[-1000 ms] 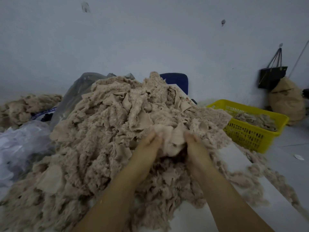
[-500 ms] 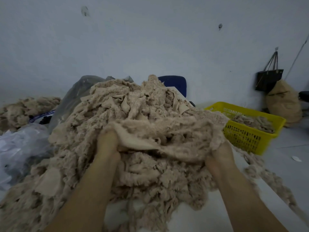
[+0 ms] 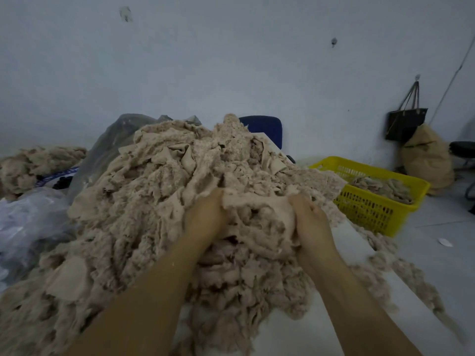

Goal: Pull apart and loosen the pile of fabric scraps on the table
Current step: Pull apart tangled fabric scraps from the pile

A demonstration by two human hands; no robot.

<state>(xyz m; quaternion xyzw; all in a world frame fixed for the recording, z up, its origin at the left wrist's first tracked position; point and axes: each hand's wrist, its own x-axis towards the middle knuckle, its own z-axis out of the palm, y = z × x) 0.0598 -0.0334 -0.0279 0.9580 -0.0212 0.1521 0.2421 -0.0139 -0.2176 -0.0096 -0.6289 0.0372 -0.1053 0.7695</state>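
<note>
The pile (image 3: 154, 214) of beige fabric scraps covers most of the white table (image 3: 295, 337), heaped high at the middle and trailing off in a thin strand along the right edge. A grey plastic bag (image 3: 113, 142) stands behind it on the left, and a clear bag (image 3: 28, 222) lies crumpled beside it; their contents cannot be made out. A second heap (image 3: 30, 163) of the same scraps lies far left. Beyond the table's right edge, a yellow basket (image 3: 365, 211) sits on the floor, holding a shallow layer of scraps (image 3: 383, 186). A stuffed tan sack (image 3: 426, 158) leans in the corner under a dark handbag (image 3: 406, 122) hanging on the wall. At the near slope of the pile, the left hand (image 3: 205, 217) and right hand (image 3: 311, 222) clutch one scrap (image 3: 257, 204) between them. The right fingers curl over its edge; the left fingertips are buried in the cloth.
</note>
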